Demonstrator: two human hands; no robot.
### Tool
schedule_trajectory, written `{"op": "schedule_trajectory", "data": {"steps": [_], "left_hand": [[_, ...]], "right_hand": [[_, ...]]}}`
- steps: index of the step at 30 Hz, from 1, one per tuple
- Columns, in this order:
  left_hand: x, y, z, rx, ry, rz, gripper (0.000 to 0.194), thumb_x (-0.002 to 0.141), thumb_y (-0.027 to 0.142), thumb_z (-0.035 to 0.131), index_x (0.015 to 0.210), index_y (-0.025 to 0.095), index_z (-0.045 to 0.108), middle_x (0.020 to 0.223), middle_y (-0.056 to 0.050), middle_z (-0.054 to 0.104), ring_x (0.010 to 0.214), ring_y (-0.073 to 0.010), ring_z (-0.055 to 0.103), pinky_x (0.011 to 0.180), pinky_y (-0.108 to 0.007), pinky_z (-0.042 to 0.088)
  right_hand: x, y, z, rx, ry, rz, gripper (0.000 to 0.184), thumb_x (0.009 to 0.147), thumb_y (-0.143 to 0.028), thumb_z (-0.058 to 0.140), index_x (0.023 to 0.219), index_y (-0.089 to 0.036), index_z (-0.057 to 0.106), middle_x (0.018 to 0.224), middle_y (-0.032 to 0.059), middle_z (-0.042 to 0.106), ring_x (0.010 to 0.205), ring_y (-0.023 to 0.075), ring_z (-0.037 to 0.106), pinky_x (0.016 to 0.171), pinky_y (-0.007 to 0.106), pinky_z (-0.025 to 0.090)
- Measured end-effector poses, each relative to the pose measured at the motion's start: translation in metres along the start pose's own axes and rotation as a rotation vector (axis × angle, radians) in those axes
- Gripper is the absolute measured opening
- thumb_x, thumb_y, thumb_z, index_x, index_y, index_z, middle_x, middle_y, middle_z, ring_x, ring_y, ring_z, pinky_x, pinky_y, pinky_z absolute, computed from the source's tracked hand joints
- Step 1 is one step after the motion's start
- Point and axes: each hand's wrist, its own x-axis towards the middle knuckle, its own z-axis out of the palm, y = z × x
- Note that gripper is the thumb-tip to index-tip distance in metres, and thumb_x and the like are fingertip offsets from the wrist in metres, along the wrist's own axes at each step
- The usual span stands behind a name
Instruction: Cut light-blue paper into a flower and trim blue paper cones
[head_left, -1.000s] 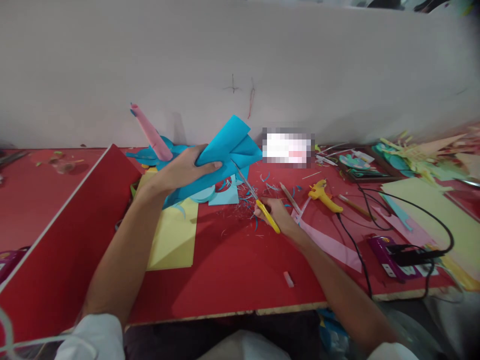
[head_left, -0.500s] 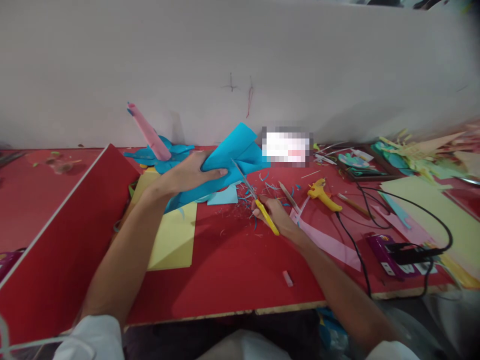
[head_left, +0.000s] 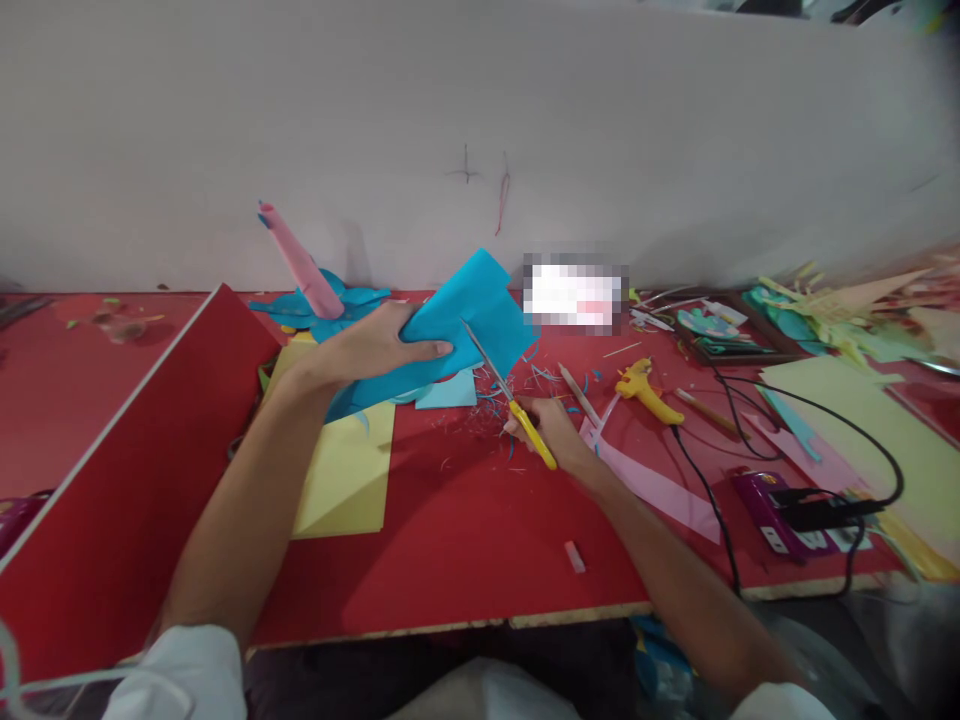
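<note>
My left hand [head_left: 382, 342] grips a folded sheet of blue paper [head_left: 472, 300], thumb on top and the other fingers hidden beneath. The sheet is held above the table, tilted up toward the wall. In my right hand [head_left: 547, 425] is a pair of scissors [head_left: 534, 432] with yellow handles. Their metal blades point up and left and lie against the blue paper. Thin paper snippets [head_left: 487, 400] litter the table under the blades. Beneath my left forearm lie yellow sheets [head_left: 349, 480], and a light blue piece of paper [head_left: 448, 390] rests beside them.
A yellow glue gun [head_left: 649, 392] with a black cord lies right of my right hand, near a pencil [head_left: 579, 392] and a pink paper strip [head_left: 660, 485]. A purple power strip [head_left: 780, 510] sits further right. A red board [head_left: 142, 480] leans at left, before a pink paper tube [head_left: 300, 262].
The blue paper's right part has gone from creased and bent to lying flatter, its lower right corner dropping toward the scissors. Both hands stay almost in place.
</note>
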Motion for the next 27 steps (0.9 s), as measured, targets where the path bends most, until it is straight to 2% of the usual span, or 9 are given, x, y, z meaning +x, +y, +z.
{"op": "schedule_trajectory", "data": {"steps": [5, 11, 18, 22, 27], "left_hand": [[0.0, 0.003, -0.001, 0.046, -0.004, -0.006, 0.052, 0.083, 0.067, 0.07, 0.104, 0.02, 0.077, 0.099, -0.007, 0.079, 0.089, -0.0275, 0.075, 0.081, -0.04, 0.062], [-0.003, 0.009, -0.001, -0.034, -0.011, -0.018, 0.059, 0.084, 0.068, 0.071, 0.122, 0.023, 0.076, 0.114, -0.007, 0.082, 0.097, -0.029, 0.078, 0.084, -0.039, 0.064], [-0.004, 0.009, 0.0, -0.047, -0.009, -0.025, 0.061, 0.084, 0.068, 0.072, 0.128, 0.026, 0.074, 0.12, -0.006, 0.082, 0.102, -0.0299, 0.078, 0.086, -0.039, 0.066], [-0.003, 0.008, 0.002, -0.057, -0.012, -0.005, 0.061, 0.084, 0.066, 0.073, 0.13, 0.025, 0.073, 0.122, -0.005, 0.081, 0.102, -0.0296, 0.078, 0.085, -0.039, 0.066], [-0.003, 0.008, 0.003, -0.153, 0.027, 0.034, 0.064, 0.09, 0.064, 0.069, 0.139, 0.023, 0.068, 0.126, -0.008, 0.08, 0.104, -0.0284, 0.078, 0.089, -0.038, 0.065]], "right_hand": [[-0.004, -0.009, -0.003, -0.035, -0.035, -0.054, 0.049, 0.086, -0.068, 0.07, 0.081, -0.021, 0.056, 0.069, -0.0013, 0.053, 0.063, 0.0146, 0.044, 0.058, 0.029, 0.031], [-0.007, -0.006, 0.0, 0.044, -0.046, -0.04, 0.044, 0.089, -0.066, 0.068, 0.089, -0.023, 0.058, 0.078, 0.0018, 0.06, 0.069, 0.0185, 0.053, 0.061, 0.03, 0.041], [-0.006, -0.003, 0.002, 0.057, -0.041, -0.024, 0.043, 0.092, -0.067, 0.065, 0.09, -0.024, 0.06, 0.075, 0.0016, 0.059, 0.068, 0.0197, 0.054, 0.058, 0.032, 0.043], [-0.005, -0.008, 0.002, 0.09, -0.031, -0.046, 0.046, 0.091, -0.068, 0.066, 0.089, -0.023, 0.059, 0.079, 0.0027, 0.062, 0.07, 0.0191, 0.055, 0.06, 0.031, 0.043], [-0.005, -0.017, -0.001, 0.124, -0.023, -0.029, 0.061, 0.085, -0.082, 0.063, 0.084, -0.021, 0.054, 0.073, 0.0001, 0.055, 0.064, 0.0149, 0.046, 0.059, 0.03, 0.036]]}}
